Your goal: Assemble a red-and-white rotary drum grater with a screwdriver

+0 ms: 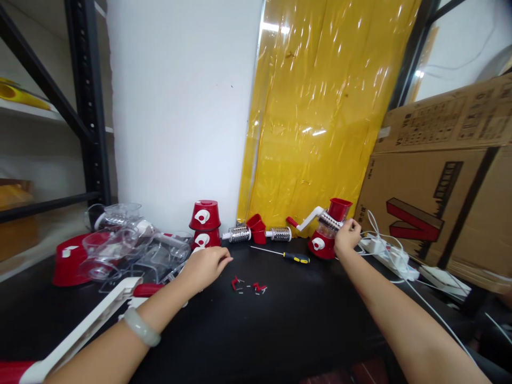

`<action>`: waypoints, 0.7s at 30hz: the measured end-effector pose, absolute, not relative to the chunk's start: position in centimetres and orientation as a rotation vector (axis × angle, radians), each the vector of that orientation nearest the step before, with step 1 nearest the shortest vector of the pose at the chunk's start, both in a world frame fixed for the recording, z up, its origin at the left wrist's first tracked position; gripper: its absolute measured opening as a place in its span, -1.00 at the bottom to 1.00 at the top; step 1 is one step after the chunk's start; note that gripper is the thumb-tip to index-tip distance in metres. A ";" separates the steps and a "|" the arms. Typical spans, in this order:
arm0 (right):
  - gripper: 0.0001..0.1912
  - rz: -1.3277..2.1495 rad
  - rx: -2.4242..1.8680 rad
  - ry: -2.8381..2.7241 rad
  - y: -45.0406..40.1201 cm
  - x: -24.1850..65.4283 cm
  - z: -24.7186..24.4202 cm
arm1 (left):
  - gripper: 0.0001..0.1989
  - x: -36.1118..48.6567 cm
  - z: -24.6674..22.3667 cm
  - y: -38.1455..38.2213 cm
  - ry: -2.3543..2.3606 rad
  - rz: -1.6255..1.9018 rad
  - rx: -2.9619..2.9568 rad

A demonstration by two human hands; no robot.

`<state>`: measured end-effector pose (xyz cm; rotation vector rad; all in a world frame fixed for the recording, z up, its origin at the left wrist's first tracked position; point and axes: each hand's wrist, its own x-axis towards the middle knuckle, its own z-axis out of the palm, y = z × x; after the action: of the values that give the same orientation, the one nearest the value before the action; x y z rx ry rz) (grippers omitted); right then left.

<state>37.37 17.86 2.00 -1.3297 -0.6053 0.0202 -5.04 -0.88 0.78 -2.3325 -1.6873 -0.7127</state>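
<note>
My left hand [206, 268], a bracelet on its wrist, hovers over the black table, in front of two stacked red bases [205, 215]. Its fingers are drawn together with nothing visible in them. At the right, my right hand [348, 234] is beside an assembled red grater [323, 244] with a drum and white crank. Those fingers are curled in; whether they hold a small part is hidden. Small red pieces [259, 288] and metal pins lie between the hands. Behind them is a yellow and black screwdriver [296, 257].
Clear plastic parts [150, 261] and a red base [69, 260] crowd the left. Two metal drums [281, 233] and a red hopper [256, 228] stand at the back. A white crank arm [86, 322] is near my left forearm. Power strips [394, 260] and a cardboard box [436, 186] are right.
</note>
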 end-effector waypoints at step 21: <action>-0.67 0.400 -1.092 -0.811 29.5 39.0 0.2 | -0.64 -5.3 1.2 -0.3 -1.886 -0.661 -2.251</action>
<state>38.96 29.54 0.18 -1.0916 -0.8108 0.4004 -5.25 -0.33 1.25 -2.2514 -1.8859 -0.6605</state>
